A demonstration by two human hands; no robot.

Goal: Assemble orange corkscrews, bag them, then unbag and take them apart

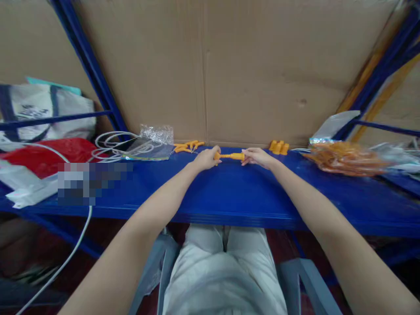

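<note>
Both hands hold one yellow-orange piece [231, 155] with a ribbed middle and a thicker right part, lying level just over the blue shelf. My left hand [207, 159] is closed around its left end, which partly shows past the fingers. Its right end is pinched between the thumb and fingers of my right hand [257, 157]. What exact kind of object it is I cannot make out. Left of my left hand lie several yellow-orange pieces with small chains [188, 146]. Beyond my right hand stands a small group of yellow-orange blocks [278, 147].
A clear plastic packet [152, 146] and coiled white cable [110, 144] lie at left, near a red bag [65, 151] and white power strip [33, 188]. Orange plastic bags [348, 158] are heaped right. Cardboard [246, 74] backs the blue shelf [236, 197]; blue posts [92, 70] flank it.
</note>
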